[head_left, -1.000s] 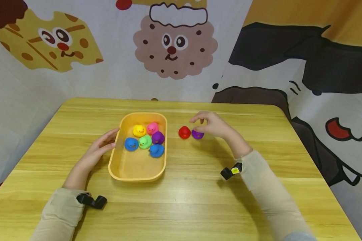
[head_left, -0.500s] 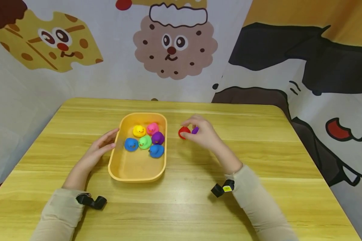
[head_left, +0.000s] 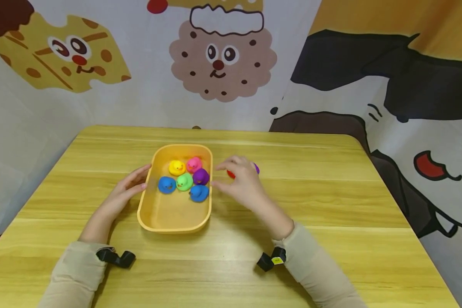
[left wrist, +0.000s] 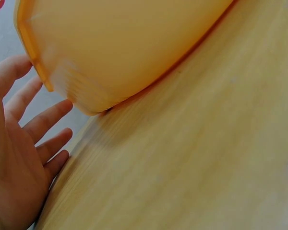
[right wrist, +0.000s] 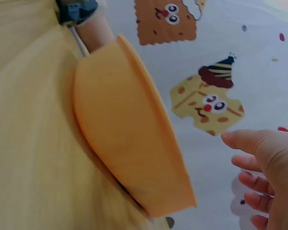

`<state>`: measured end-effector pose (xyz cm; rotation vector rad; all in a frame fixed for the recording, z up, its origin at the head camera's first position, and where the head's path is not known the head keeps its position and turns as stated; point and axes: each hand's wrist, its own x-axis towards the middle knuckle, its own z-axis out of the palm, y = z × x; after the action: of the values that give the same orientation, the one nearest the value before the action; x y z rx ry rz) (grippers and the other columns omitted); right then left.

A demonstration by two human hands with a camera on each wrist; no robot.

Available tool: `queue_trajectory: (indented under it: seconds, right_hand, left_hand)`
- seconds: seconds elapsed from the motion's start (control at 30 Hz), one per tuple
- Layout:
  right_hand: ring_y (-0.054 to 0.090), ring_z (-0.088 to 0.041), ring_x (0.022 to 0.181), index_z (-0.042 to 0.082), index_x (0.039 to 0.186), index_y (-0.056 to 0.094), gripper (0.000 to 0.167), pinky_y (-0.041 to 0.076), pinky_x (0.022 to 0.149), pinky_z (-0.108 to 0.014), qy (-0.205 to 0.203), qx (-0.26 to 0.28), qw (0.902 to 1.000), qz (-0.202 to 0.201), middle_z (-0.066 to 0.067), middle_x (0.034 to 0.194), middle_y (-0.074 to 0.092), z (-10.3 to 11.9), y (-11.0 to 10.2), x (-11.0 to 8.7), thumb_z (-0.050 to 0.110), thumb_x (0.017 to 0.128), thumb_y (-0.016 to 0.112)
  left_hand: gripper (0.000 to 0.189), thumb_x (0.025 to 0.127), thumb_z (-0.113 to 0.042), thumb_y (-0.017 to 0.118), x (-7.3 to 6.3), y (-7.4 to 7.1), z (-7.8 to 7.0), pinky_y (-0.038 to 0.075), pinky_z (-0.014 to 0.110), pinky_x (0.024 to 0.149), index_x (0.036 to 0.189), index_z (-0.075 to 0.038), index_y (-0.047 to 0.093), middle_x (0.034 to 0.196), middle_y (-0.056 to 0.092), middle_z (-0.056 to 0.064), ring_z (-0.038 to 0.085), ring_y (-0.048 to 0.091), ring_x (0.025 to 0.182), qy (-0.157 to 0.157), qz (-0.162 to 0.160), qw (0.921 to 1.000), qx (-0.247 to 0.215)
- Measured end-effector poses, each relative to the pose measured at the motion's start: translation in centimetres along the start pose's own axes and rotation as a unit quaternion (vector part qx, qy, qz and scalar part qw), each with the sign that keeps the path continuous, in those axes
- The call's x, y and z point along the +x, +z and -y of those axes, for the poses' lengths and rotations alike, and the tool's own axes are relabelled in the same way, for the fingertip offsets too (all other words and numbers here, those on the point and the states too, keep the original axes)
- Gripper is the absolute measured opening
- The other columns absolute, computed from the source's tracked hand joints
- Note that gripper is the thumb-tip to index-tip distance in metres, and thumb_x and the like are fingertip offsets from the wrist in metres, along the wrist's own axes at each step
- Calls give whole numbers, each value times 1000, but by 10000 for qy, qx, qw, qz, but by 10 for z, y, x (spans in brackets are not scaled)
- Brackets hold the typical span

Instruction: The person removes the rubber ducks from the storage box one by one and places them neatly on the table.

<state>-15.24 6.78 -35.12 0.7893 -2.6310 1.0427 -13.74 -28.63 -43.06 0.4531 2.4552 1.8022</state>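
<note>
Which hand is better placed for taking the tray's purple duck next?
Probably the right hand: it is empty, beside the tray, near the purple duck. The left hand is on the tray's opposite side.

The tray (head_left: 173, 216) is coloured a plain orange-yellow. Among the toy ducks, yellow is worn by one (head_left: 177, 168), pink by another (head_left: 194, 164), light green by a third (head_left: 185, 182), purple by a fourth (head_left: 201, 176) and blue by two (head_left: 167, 185). Red is shown by a partly hidden toy (head_left: 231, 174). The yellow-tan table (head_left: 215, 278) is streaked with wood grain. The sleeves (head_left: 315, 265) are seen in plain beige. The white wall cloth (head_left: 138, 111) is printed with yellow cheese and a brown-spotted, pinkish-tan biscuit.
</note>
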Motion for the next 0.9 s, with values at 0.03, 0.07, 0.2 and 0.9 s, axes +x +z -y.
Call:
queue_trajectory:
  seconds: [0.03,0.07,0.2,0.9]
  right_hand:
    - [50,-19,106,15,103,73,36,31,92,-40,-43,-71,10000,-11,4,106,61,2,3,-1,36,75,82]
    - [49,-18,105,15,103,73,36,32,91,-40,-84,-118,9999,-23,4,106,61,3,5,-1,36,75,83]
    - [49,-18,104,17,103,74,39,33,89,-38,-180,-412,9990,6,4,105,60,8,15,-3,40,73,83]
    - [40,-21,97,20,107,73,53,29,77,-35,418,-1583,9850,537,0,101,52,27,47,0,54,67,82]
  left_hand:
    - [53,101,-13,49,0,0,0,30,14,95,151,-13,31,147,33,26,2,40,123,-3,0,10000,10]
    - [54,101,-14,49,0,0,0,30,15,95,151,-13,31,147,33,26,2,40,123,-12,1,10000,22]
    - [54,101,-14,48,0,0,0,31,15,94,151,-13,30,147,33,26,2,41,122,-10,21,10000,15]
    - [54,101,-14,48,-1,0,-1,32,17,94,152,-14,30,147,34,26,2,42,121,-51,25,9999,93]
